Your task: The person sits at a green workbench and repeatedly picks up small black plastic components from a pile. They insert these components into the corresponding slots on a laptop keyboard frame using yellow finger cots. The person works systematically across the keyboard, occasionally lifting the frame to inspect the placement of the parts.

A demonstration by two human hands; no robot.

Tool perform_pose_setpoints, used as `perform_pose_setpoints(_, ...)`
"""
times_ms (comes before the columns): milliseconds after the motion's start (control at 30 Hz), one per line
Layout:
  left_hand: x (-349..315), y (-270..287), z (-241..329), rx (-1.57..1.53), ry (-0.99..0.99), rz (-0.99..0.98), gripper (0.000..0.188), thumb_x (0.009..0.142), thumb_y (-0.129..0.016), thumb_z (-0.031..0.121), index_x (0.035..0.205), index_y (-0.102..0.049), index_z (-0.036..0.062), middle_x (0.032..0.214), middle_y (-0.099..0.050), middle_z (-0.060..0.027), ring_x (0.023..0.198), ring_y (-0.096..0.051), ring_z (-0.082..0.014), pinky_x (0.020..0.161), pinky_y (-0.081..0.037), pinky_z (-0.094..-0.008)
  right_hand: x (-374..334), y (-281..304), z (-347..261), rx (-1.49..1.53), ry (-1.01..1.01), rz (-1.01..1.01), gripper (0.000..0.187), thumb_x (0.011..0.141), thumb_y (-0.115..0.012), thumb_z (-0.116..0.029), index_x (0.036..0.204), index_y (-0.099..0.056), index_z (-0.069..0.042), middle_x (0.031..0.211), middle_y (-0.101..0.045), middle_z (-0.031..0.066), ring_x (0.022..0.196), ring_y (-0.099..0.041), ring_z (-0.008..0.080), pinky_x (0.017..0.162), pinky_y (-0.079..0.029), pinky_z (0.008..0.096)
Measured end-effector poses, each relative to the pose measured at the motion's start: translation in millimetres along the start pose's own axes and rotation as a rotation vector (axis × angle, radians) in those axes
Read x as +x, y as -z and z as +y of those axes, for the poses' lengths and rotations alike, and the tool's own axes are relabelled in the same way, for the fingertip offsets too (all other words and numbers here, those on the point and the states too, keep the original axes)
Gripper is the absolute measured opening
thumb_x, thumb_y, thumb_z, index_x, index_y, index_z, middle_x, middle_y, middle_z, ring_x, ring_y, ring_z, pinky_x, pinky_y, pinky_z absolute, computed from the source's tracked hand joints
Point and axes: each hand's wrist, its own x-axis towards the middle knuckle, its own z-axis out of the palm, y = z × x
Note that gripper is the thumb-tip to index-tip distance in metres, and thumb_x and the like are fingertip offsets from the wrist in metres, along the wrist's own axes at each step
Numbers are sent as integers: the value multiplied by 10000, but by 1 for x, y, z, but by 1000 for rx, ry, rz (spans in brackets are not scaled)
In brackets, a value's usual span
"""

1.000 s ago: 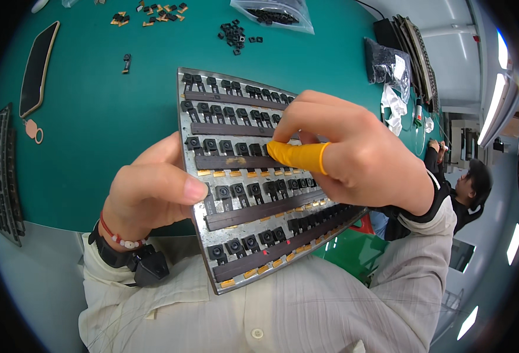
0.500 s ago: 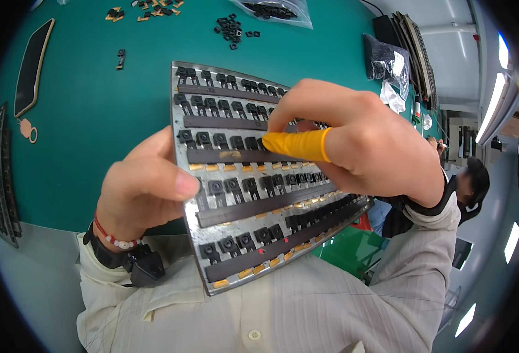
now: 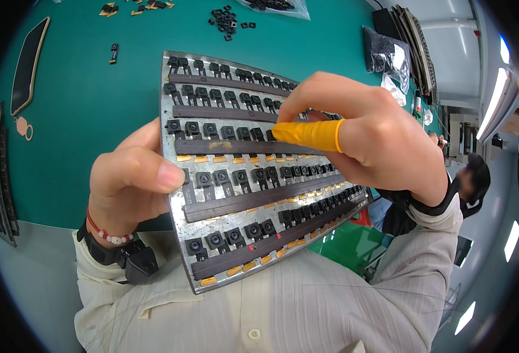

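My left hand (image 3: 131,176) grips the left edge of a tilted metal tray (image 3: 208,227), thumb on top and fingers under it. Rows of small black camera modules with gold-coloured connector ends lie across the tray, crossed by dark bars. Over the middle row, my right hand (image 3: 383,132) is closed, its fingers pinched together. A yellow finger cot (image 3: 309,134) covers one of its digits, and its tip touches a camera module (image 3: 270,135). The fingers partly hide that module and the right part of the upper rows.
On the green table (image 3: 95,112) lie a loose module (image 3: 114,53), black pieces (image 3: 224,22), gold-and-black pieces (image 3: 148,6) and a clear bag (image 3: 297,9). A phone (image 3: 30,65) and stacked trays (image 3: 0,176) are left. Right: a dark bag (image 3: 386,56), upright trays (image 3: 415,53) and another person (image 3: 474,182).
The tray and my left hand have shifted slightly left and up in the picture. My right fingertips have moved along the middle row to a module farther right on the tray.
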Motion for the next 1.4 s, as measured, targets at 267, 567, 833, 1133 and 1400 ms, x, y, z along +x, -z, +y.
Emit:
perform_pose_setpoints(267, 0, -3, 0, 1, -3, 68, 800, 681, -591, 93, 1415, -341, -104, 1342, -537, -250, 1190, -581, -326, 998, -472, -409, 11, -11, -1, 101, 86, 29, 219, 481, -665, 120, 655, -547, 59, 954, -612, 150, 824, -586, 323, 631, -502, 369)
perform_pose_setpoints(567, -3, -6, 1, 36, -1, 85, 795, 664, -590, 79, 1402, -356, -103, 1350, -534, -222, 1194, -568, -297, 1015, -443, -381, 15, -17, -1, 121, 89, -7, 224, 455, -662, 105, 651, -563, 60, 927, -597, 135, 821, -564, 313, 627, -482, 370)
perform_pose_setpoints(833, -3, -5, 1, -19, 12, -32, 712, 747, -560, 83, 1405, -353, -92, 1374, -514, -227, 1207, -569, -299, 978, -485, -404, 11, 3, -1, 22, 57, -18, 231, 535, -606, 170, 734, -632, 56, 978, -654, 167, 814, -641, 309, 620, -556, 350)
perform_pose_setpoints(1133, 3, 6, 0, -106, -16, -82, 574, 817, -510, 39, 1361, -395, -102, 1307, -555, -249, 1071, -664, -289, 859, -592, -373, 28, 16, 11, -75, 141, 18, 357, 624, -610, 137, 946, -719, 28, 1006, -667, 132, 705, -648, 251, 572, -498, 292)
perform_pose_setpoints(1400, 6, 7, 1, -4, 11, -85, 600, 816, -552, 102, 1365, -397, -85, 1211, -602, -207, 882, -702, -223, 664, -617, -341, 50, 9, 0, -45, 189, 9, 362, 580, -616, 106, 928, -697, 48, 1056, -653, 165, 787, -662, 306, 634, -534, 349)
